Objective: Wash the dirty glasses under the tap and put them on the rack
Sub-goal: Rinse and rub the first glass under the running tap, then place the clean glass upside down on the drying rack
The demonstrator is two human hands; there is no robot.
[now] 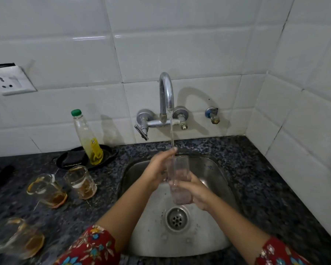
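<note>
Now, glass (180, 174) upright between fingers (186, 185)

The sink (216, 169) is set in the tabletop (260, 180), its drain (177, 219) toward the 6 o'clock end. Taking the sink as dial centre, the tap (166, 92) is on the wall at 12 o'clock and a small valve (212, 115) on the wall at 1 o'clock. A tall glass (180, 180) is upright over the sink, below the spout. The left hand (157, 169) is against its upper part from 9 o'clock and the right hand (196, 194) grips its lower part from 3 o'clock. At 10 o'clock a bottle (88, 138) stands on a dish (71, 159). At 9 o'clock are a first glass (80, 182) and, farther out, a second glass (46, 190). A third glass (21, 238) is at 8 o'clock. A socket (10, 81) is on the wall beyond, at 10 o'clock.
</note>
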